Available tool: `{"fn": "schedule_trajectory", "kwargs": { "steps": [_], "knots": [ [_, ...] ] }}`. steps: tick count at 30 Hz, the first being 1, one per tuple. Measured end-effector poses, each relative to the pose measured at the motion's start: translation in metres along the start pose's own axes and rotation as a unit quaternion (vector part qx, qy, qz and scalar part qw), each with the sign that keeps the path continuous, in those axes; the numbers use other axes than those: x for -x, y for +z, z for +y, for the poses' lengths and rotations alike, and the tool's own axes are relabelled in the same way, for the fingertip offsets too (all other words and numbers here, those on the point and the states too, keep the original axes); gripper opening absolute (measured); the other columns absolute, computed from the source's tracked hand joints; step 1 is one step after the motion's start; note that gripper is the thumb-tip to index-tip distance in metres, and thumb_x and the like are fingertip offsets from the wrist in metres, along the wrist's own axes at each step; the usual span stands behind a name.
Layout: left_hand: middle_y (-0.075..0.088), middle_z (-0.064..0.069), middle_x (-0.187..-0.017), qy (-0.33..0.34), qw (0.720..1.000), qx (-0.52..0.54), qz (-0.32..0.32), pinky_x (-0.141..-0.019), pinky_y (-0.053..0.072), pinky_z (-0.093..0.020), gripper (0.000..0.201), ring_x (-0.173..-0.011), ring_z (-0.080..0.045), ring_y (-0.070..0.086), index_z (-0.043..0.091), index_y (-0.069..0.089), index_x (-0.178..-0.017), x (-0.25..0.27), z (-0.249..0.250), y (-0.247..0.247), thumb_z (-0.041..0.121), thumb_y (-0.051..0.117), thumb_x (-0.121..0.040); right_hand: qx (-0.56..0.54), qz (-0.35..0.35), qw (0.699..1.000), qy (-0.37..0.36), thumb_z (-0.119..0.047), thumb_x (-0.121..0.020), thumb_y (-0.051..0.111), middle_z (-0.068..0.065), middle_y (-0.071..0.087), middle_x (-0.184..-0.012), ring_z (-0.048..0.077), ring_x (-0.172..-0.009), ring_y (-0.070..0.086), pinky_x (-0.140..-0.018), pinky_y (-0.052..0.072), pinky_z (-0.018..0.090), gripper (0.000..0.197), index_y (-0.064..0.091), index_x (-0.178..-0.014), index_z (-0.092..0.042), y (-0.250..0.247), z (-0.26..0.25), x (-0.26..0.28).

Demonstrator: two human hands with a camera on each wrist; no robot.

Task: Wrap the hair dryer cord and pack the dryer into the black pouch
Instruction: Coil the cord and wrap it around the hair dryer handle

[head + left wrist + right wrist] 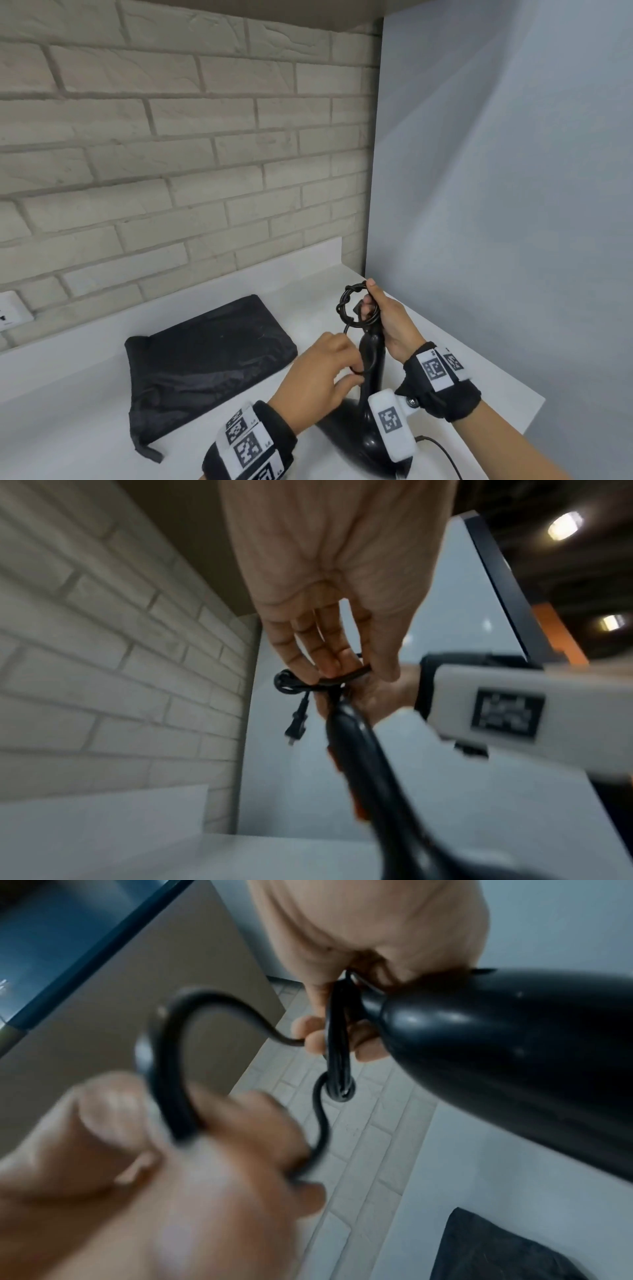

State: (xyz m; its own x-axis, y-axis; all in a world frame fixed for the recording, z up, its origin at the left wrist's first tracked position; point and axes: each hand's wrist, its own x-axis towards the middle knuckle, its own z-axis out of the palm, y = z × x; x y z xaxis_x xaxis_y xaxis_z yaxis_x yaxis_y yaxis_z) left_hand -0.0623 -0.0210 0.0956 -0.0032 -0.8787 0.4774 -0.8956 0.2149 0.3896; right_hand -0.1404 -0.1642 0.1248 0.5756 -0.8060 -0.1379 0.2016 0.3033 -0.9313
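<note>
The black hair dryer [371,363] stands on its body on the white counter [85,394], handle pointing up. My right hand [371,301] grips the coiled cord [347,305] at the top of the handle; the right wrist view shows its fingers [316,1039] curled round the bundle [339,1047] beside the dryer [496,1056]. My left hand [346,363] pinches a loose loop of cord [171,1069] beside the handle. The plug [296,726] dangles below the coil [284,683]. The black pouch [205,356] lies flat to the left, apart from both hands.
A brick wall [171,154] runs behind the counter, with a wall socket [10,313] at far left. A pale panel [496,171] closes the right side. The counter's front right edge [534,407] is close to my right wrist.
</note>
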Motion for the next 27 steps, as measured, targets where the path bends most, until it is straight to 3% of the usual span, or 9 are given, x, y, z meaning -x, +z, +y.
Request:
{"fn": "schedule_trajectory", "kwargs": {
  "steps": [3, 6, 8, 12, 15, 18, 20, 23, 27],
  "knots": [
    [0.054, 0.009, -0.102, -0.016, 0.998, -0.048, -0.039, -0.080, 0.037, -0.018, 0.019, -0.094, -0.006, 0.043, 0.019, 0.059, -0.090, 0.016, -0.011, 0.000, 0.035, 0.051, -0.083, 0.006, -0.014, 1.000, -0.006, -0.036, -0.094, 0.046, -0.002, 0.058, -0.043, 0.009, -0.037, 0.054, -0.044, 0.047, 0.014, 0.038, 0.041, -0.064, -0.013, 0.001, 0.001, 0.000],
    [0.053, 0.017, -0.086, -0.100, 0.995, 0.006, -0.006, -0.075, 0.038, -0.012, 0.041, -0.085, -0.002, 0.047, 0.024, 0.056, -0.090, 0.023, -0.004, -0.001, 0.063, 0.047, -0.077, 0.011, -0.043, 0.999, -0.020, -0.036, -0.095, 0.044, -0.003, 0.049, -0.041, 0.011, -0.041, 0.055, -0.051, 0.051, 0.018, 0.039, 0.039, -0.064, -0.013, 0.004, 0.003, 0.001],
    [0.055, 0.011, -0.071, -0.188, 0.981, 0.046, 0.029, -0.067, 0.042, -0.015, 0.048, -0.075, -0.005, 0.056, 0.030, 0.052, -0.095, 0.019, 0.004, -0.002, 0.073, 0.041, -0.075, 0.046, -0.059, 0.997, -0.033, -0.038, -0.095, 0.043, -0.005, 0.041, -0.041, 0.011, -0.043, 0.054, -0.051, 0.050, 0.017, 0.039, 0.039, -0.065, -0.014, 0.007, 0.004, 0.004],
    [0.047, 0.009, -0.054, -0.196, 0.979, 0.036, 0.031, -0.061, 0.039, -0.017, 0.038, -0.058, -0.006, 0.049, 0.033, 0.052, -0.114, 0.011, 0.008, 0.004, 0.057, 0.047, -0.085, 0.108, -0.065, 0.990, -0.060, -0.041, -0.095, 0.042, -0.007, 0.033, -0.042, 0.009, -0.042, 0.045, -0.057, 0.043, 0.020, 0.039, 0.039, -0.065, -0.016, 0.010, 0.007, 0.007],
    [0.051, 0.016, -0.060, -0.162, 0.984, 0.032, 0.065, -0.070, 0.033, -0.017, 0.031, -0.074, -0.001, 0.044, 0.039, 0.059, -0.110, 0.022, 0.000, 0.008, 0.052, 0.042, -0.088, 0.116, -0.051, 0.990, -0.064, -0.042, -0.096, 0.039, -0.008, 0.030, -0.041, 0.008, -0.042, 0.039, -0.058, 0.035, 0.022, 0.041, 0.035, -0.063, -0.017, 0.005, 0.004, 0.005],
    [0.062, 0.031, -0.096, -0.151, 0.981, 0.071, 0.103, -0.093, 0.033, -0.018, 0.026, -0.110, 0.005, 0.042, 0.044, 0.058, -0.103, 0.040, -0.012, 0.007, 0.048, 0.039, -0.086, 0.108, -0.043, 0.991, -0.064, -0.041, -0.096, 0.038, -0.008, 0.029, -0.040, 0.008, -0.040, 0.036, -0.053, 0.036, 0.019, 0.043, 0.032, -0.061, -0.017, 0.002, 0.003, 0.004],
    [0.061, 0.034, -0.106, -0.156, 0.975, 0.105, 0.115, -0.101, 0.027, -0.012, 0.021, -0.126, 0.009, 0.032, 0.044, 0.061, -0.100, 0.048, -0.013, 0.005, 0.043, 0.045, -0.087, 0.115, -0.048, 0.990, -0.069, -0.040, -0.097, 0.037, -0.008, 0.029, -0.039, 0.008, -0.039, 0.036, -0.049, 0.038, 0.014, 0.042, 0.032, -0.062, -0.017, 0.004, 0.004, 0.005],
    [0.067, 0.026, -0.107, -0.237, 0.923, 0.274, 0.126, -0.101, 0.030, -0.010, 0.020, -0.122, 0.018, 0.036, 0.036, 0.069, -0.094, 0.047, -0.003, -0.005, 0.023, 0.055, -0.091, 0.113, -0.056, 0.990, -0.066, -0.039, -0.097, 0.037, -0.008, 0.031, -0.038, 0.009, -0.039, 0.039, -0.051, 0.039, 0.015, 0.042, 0.034, -0.062, -0.017, 0.008, 0.006, 0.006],
    [0.072, -0.004, -0.107, -0.315, 0.778, 0.511, 0.185, -0.111, 0.031, -0.031, 0.019, -0.116, -0.008, 0.057, 0.009, 0.066, -0.094, 0.046, -0.002, -0.022, 0.011, 0.047, -0.092, 0.098, -0.039, 0.991, -0.081, -0.036, -0.096, 0.041, -0.005, 0.038, -0.043, 0.008, -0.038, 0.044, -0.050, 0.042, 0.013, 0.042, 0.037, -0.060, -0.015, 0.010, 0.005, 0.005]
  ]
}}
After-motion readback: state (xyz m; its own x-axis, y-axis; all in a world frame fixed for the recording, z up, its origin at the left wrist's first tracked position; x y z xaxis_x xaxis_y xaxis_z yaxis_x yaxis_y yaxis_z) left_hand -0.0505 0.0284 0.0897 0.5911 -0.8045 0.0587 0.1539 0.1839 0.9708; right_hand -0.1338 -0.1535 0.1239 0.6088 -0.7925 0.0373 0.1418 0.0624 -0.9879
